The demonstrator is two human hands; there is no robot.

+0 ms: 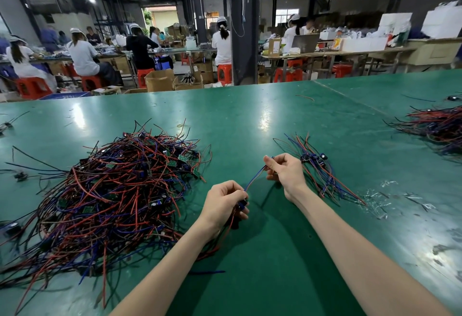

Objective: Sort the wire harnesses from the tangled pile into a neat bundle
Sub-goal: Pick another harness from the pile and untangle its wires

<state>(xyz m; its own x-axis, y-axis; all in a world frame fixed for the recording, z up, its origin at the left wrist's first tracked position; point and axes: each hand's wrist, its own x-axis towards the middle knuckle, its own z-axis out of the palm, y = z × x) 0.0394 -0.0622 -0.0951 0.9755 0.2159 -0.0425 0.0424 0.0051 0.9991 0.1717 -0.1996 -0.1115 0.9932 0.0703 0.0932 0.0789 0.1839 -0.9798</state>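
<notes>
Green tabletop [275, 115], viewed from above the forearms. Left hand [223, 203]: fingers curled around the small dark module end of a single wire harness [255, 177], with red leads trailing below the wrist. Right hand [285, 173]: thumb and fingers pinching the far end of the same harness, the blue and red strand running straight between the two hands. Left of the hands, sprawling over the tabletop: tangled pile [112, 190] of red, blue and black wires with small green boards among them. Just behind the right hand and partly hidden by it: small neat bundle [318, 165], modules gathered together, leads fanning out both ways. At the far right edge: second heap of wires [437, 125]. Beside the right forearm: scraps of clear film [382, 198]. Beside the left forearm: loose blue wire [210, 272]. Background: seated workers [82, 53] on red stools [32, 87].
</notes>
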